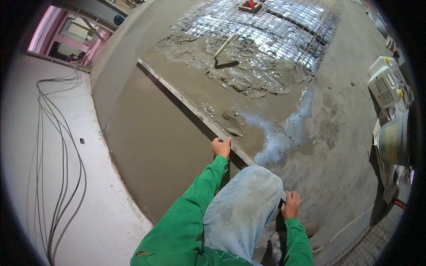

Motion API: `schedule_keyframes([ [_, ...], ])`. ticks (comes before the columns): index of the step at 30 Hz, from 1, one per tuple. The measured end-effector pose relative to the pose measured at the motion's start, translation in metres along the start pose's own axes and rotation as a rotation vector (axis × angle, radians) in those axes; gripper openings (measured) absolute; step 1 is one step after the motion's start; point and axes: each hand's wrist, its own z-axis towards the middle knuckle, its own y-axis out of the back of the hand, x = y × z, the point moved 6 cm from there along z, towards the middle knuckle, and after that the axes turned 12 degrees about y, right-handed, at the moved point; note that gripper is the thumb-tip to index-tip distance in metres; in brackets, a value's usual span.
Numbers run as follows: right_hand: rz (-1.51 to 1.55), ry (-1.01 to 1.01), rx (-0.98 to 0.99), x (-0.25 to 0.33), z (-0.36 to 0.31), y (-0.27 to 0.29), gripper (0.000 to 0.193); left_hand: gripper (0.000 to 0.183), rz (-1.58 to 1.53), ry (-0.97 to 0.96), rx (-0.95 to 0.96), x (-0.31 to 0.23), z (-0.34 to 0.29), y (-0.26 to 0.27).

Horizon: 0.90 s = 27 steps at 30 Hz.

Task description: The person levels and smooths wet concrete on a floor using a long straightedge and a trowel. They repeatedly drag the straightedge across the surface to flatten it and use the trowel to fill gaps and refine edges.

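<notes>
A long, straight screed board (188, 104) lies on edge across smooth wet concrete (155, 133), running from the upper left down toward me. My left hand (221, 147) is closed over its near half, thumb and fingers gripping the top edge. Farther along, the board passes behind my bent knee (244, 199), which hides part of it. On the right side of that knee, my right hand (290, 205) is closed around what appears to be the board's near end. Lumpy wet concrete (230, 117) lies against the board's far side.
Wire mesh (266, 35) shows beyond rough concrete, with a small wooden frame (250, 6) in it. A pale stick or pipe (225, 46) slants up from the mix. White jugs (385, 86) and a bucket (394, 141) stand right. Cables (62, 133) hang along the white left wall.
</notes>
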Motion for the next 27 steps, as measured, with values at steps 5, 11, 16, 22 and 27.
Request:
schedule_keyframes([
  [5,0.013,-0.073,0.081,-0.012,-0.001,0.006,0.064,0.043,0.094,-0.058,-0.006,-0.009,-0.01,-0.001],
  [11,0.04,-0.045,0.02,-0.022,-0.005,0.013,0.063,0.036,-0.009,0.057,0.139,-0.006,-0.023,-0.012],
  [16,0.011,-0.068,-0.008,-0.037,0.009,0.02,0.059,0.043,-0.084,-0.009,0.154,-0.029,-0.028,-0.022],
  [22,0.007,-0.055,-0.06,-0.029,0.023,0.034,0.056,0.055,-0.003,0.044,0.132,-0.04,-0.021,-0.031],
  [27,-0.044,-0.019,-0.038,-0.022,0.045,0.031,0.058,0.06,0.012,0.019,0.097,-0.05,-0.005,-0.037],
])
